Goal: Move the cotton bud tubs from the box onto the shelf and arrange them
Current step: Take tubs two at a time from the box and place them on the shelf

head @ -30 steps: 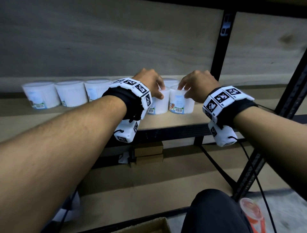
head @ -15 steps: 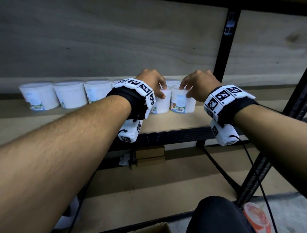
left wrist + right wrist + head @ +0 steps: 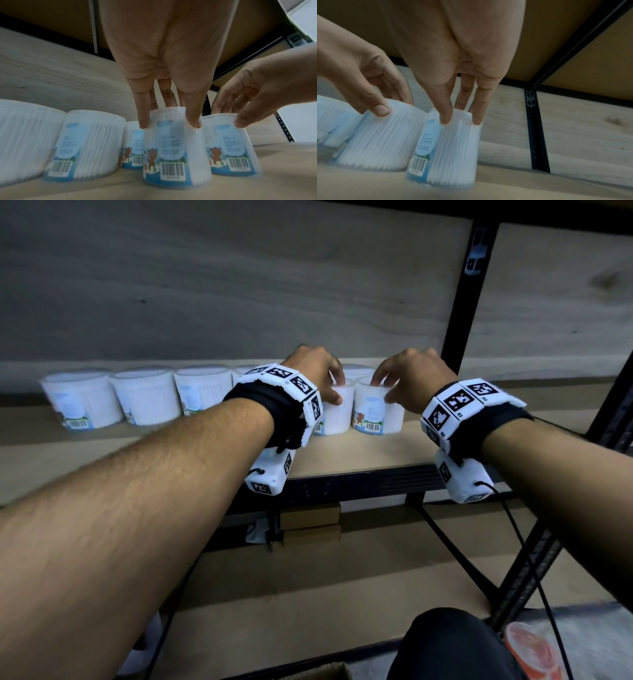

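Observation:
Several white cotton bud tubs with blue labels stand on the wooden shelf (image 3: pixel 394 450). Three form a back row at the left (image 3: pixel 82 400) (image 3: pixel 145 397) (image 3: pixel 203 393). My left hand (image 3: pixel 337 393) grips the top rim of a front tub (image 3: pixel 337 419) from above, also seen in the left wrist view, hand (image 3: pixel 169 121) and tub (image 3: pixel 176 148). Beside it my right hand (image 3: pixel 383 392) grips the neighbouring tub (image 3: pixel 375 412) the same way; in the right wrist view, hand (image 3: pixel 460 120), tub (image 3: pixel 450 151). Another tub (image 3: pixel 358 369) stands behind them.
A black upright post (image 3: pixel 462 302) rises just right of my right hand. The shelf's black front rail (image 3: pixel 359 481) runs below my wrists. Small cardboard boxes (image 3: pixel 310 525) lie on the lower shelf. A red-lidded cup (image 3: pixel 531 648) and my knee (image 3: pixel 452 645) are at the bottom right.
Both hands keep hold of the two front tubs. The tubs now seem slightly farther from the shelf's front edge, and the head view has shifted a little.

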`<action>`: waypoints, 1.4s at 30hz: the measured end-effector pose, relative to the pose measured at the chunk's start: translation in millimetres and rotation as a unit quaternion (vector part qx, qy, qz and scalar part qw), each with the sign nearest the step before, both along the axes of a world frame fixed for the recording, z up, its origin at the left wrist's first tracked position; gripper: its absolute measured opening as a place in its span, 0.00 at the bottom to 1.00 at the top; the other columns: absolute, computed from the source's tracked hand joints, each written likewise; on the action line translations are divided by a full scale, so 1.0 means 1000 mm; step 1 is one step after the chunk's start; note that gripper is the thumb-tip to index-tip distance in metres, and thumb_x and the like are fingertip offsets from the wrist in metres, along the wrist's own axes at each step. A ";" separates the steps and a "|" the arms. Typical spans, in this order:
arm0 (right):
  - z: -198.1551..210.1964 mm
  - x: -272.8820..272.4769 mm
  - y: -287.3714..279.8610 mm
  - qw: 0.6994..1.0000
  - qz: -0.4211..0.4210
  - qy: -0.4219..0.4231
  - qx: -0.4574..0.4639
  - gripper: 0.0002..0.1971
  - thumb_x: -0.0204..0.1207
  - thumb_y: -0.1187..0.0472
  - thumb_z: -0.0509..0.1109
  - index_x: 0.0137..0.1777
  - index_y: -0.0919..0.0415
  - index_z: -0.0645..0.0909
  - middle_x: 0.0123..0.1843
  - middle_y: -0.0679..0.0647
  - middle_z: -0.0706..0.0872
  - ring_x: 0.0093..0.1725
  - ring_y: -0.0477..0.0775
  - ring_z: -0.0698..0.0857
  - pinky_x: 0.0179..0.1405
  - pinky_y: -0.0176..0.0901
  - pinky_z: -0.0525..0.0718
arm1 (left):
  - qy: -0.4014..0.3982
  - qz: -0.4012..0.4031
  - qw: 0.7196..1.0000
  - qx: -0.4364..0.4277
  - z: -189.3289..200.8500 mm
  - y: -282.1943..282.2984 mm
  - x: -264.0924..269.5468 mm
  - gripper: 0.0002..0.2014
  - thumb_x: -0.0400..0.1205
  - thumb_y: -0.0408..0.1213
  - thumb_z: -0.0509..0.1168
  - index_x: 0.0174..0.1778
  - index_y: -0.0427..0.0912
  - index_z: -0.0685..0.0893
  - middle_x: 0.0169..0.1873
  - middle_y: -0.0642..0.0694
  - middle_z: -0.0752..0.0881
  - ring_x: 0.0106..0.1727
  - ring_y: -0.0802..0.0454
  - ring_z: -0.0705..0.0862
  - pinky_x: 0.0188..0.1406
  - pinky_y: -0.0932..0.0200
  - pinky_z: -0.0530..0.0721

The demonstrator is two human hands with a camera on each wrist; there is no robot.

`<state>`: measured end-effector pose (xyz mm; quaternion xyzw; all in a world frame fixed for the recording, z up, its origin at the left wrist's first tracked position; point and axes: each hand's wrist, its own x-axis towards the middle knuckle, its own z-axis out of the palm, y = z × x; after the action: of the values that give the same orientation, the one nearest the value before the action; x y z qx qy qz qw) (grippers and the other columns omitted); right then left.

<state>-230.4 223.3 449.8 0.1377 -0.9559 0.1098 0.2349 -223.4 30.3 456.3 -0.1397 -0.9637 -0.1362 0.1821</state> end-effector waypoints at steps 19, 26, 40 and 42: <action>-0.024 0.077 -0.009 0.992 -0.017 -0.120 0.038 0.53 0.72 0.41 0.76 0.88 0.49 0.45 0.86 0.59 0.57 0.83 0.63 0.62 0.80 0.54 0.66 | -0.066 -0.010 0.990 -0.123 -0.011 0.001 0.075 0.45 0.76 0.56 0.72 0.85 0.48 0.60 0.83 0.48 0.65 0.83 0.48 0.63 0.81 0.53 0.64; -0.020 0.130 -0.007 0.988 -0.027 -0.138 0.070 0.47 0.72 0.40 0.75 0.86 0.52 0.55 0.82 0.60 0.64 0.79 0.62 0.68 0.73 0.52 0.70 | -0.064 -0.019 0.992 -0.112 -0.017 -0.007 0.123 0.36 0.75 0.55 0.73 0.78 0.50 0.72 0.74 0.47 0.76 0.74 0.47 0.74 0.73 0.52 0.74; -0.151 0.206 -0.046 0.969 0.006 -0.244 0.044 0.27 0.72 0.42 0.76 0.65 0.55 0.75 0.62 0.56 0.85 0.61 0.60 0.83 0.60 0.48 0.80 | -0.201 -0.019 0.975 -0.090 -0.142 -0.037 0.224 0.23 0.74 0.53 0.75 0.64 0.52 0.82 0.57 0.50 0.85 0.58 0.49 0.84 0.61 0.57 0.80; -0.186 0.211 -0.057 0.957 0.009 -0.285 0.047 0.27 0.71 0.41 0.77 0.65 0.53 0.75 0.61 0.55 0.85 0.60 0.61 0.83 0.60 0.48 0.81 | -0.246 -0.007 0.964 -0.100 -0.178 -0.048 0.233 0.25 0.75 0.53 0.75 0.67 0.53 0.81 0.60 0.51 0.85 0.60 0.49 0.84 0.58 0.61 0.78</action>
<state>-19.1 166.2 263.8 0.1199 -0.9860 0.1015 -0.0552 9.3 -17.7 278.5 -0.1265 -0.9865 -0.0707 -0.0762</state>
